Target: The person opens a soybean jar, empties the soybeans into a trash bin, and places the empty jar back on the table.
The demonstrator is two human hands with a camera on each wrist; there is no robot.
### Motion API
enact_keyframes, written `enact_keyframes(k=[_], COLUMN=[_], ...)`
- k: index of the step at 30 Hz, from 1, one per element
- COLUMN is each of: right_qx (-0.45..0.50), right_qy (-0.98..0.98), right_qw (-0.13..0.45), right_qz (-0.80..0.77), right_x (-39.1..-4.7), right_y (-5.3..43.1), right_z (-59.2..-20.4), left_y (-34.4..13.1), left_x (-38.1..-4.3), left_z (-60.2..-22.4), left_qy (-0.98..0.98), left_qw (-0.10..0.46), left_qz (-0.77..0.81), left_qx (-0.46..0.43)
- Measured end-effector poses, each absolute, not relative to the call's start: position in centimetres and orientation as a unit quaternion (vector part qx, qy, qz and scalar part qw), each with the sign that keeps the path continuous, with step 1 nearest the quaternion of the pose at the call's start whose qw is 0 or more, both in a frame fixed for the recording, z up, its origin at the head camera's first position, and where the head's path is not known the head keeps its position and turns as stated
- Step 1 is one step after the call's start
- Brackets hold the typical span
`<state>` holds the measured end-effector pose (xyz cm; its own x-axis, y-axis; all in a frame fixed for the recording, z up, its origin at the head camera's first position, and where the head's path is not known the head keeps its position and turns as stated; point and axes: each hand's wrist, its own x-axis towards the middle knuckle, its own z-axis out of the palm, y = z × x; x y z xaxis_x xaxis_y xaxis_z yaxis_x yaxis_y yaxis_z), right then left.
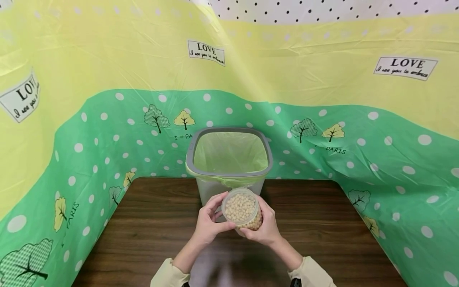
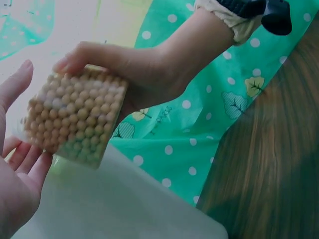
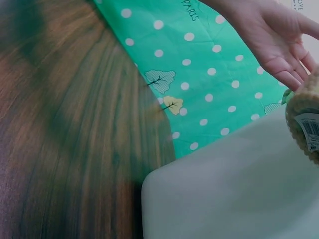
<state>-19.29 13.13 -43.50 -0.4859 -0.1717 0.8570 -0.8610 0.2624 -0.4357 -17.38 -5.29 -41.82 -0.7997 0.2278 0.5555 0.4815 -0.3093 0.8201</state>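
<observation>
A clear round plastic jar [image 1: 241, 208] full of small beige balls is held up in front of the bin, its top tilted toward the head camera. My right hand [image 1: 267, 224] grips the jar's body, thumb low at the front. My left hand [image 1: 208, 223] holds the rim at the top end between thumb and fingers. From the left wrist, the jar [image 2: 75, 117] appears sideways, with the right hand [image 2: 129, 69] around its base end and the left hand [image 2: 20, 184] at the other. A barcode label [image 3: 310, 130] shows on its base in the right wrist view.
Behind the jar stands a light grey bin [image 1: 211, 189] with a grey rim ring [image 1: 229, 130] and a pale green liner bag [image 1: 229, 153]. It rests on a dark wooden table [image 1: 154, 223]. A printed yellow and green curtain [image 1: 107, 119] surrounds the table's back and sides.
</observation>
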Motion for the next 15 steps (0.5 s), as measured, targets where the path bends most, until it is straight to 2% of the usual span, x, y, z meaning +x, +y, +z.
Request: enact_keyframes(k=[3,7,10,15], right_qx=[0.351,0.371,0.402,0.434], right_qy=[-0.718,-0.699,-0.670,-0.658], right_qw=[0.355,0.308,0.263,0.224], right_qz=[0.485,0.528,0.566,0.573], right_x=[-19.3,-19.2,-19.2,-18.9], right_y=[13.1,13.4,13.7,13.8], right_z=[-43.5,-43.4,-43.5,-43.7], left_y=[-5.0,-5.3,-5.8,-6.8], left_x=[-17.2,-17.3,-17.6,-18.4], left_z=[-41.8,-41.7,-41.5,-41.1], left_qy=[-0.583,-0.573,-0.556,-0.559], left_qw=[0.092,0.087,0.060,-0.009], left_qz=[-0.752,-0.751,-0.756,-0.743], left_qx=[-0.295,-0.316,-0.339,-0.368])
